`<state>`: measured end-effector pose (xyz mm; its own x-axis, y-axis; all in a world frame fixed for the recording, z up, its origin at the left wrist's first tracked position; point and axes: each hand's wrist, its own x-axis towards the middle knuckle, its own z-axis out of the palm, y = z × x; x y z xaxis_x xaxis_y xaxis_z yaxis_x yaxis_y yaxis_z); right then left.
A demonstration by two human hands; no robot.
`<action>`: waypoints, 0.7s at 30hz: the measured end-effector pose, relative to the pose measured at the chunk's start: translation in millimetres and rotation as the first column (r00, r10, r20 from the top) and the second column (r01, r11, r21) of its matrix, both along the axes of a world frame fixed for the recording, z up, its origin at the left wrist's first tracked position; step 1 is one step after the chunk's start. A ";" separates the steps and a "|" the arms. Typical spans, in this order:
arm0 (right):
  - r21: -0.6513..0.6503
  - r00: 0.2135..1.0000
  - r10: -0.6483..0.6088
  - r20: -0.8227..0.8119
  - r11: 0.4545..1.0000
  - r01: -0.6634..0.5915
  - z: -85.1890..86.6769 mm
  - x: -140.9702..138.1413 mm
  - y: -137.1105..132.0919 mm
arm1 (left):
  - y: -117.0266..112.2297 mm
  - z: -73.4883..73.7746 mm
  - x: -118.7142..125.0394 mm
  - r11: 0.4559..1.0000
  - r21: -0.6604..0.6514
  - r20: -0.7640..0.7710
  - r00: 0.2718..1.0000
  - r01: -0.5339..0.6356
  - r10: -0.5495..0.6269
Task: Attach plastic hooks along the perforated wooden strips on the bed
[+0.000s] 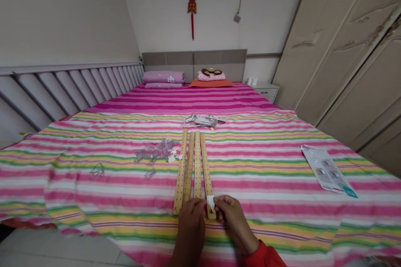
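Observation:
Four... several pale wooden strips with rows of small holes (197, 162) lie side by side on the striped bedspread, pointing away from me. Over the near end of the rightmost wooden strip (206, 167) is a small white tag (210, 200) with a little metal piece below it, too small to name. My right hand (232, 216) pinches the tag's right edge between thumb and finger. From the other side, my left hand (191, 219) has its fingers closed beside the tag and covers the near ends of the middle strips; what it pinches is hidden.
Left of the strips lie crumpled clear plastic bags (159, 150) and small white pieces (172, 157). Beyond them is a clear packet (202, 121). A blister pack (327, 171) lies at the right. Folded bedding (163, 77) sits by the headboard (219, 60).

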<state>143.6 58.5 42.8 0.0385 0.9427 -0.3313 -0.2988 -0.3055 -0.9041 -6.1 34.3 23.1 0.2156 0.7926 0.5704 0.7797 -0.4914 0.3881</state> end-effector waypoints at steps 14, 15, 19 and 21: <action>0.006 0.999 -0.043 0.028 0.999 0.043 -7.0 -4.9 2.3 | 1.5 3.5 21.1 0.982 0.147 -0.077 0.988 -0.121 0.134; 0.002 0.999 -0.043 0.033 0.999 0.043 -7.1 -5.0 2.5 | 1.4 3.2 21.8 0.982 0.140 -0.077 0.987 -0.126 0.138; -0.019 0.997 -0.048 0.064 0.999 0.049 -8.5 -5.2 2.5 | 2.4 -0.3 23.7 0.984 0.121 -0.073 0.987 -0.133 0.143; -0.024 0.996 -0.049 0.078 0.998 0.051 -9.7 -5.3 2.6 | 3.5 -2.9 24.4 0.985 0.128 -0.079 0.989 -0.111 0.122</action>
<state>138.3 61.1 33.1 0.1124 0.9299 -0.3502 -0.2436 -0.3159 -0.9170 18.3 37.9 20.2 0.1787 0.7400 0.6484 0.8625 -0.4349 0.2586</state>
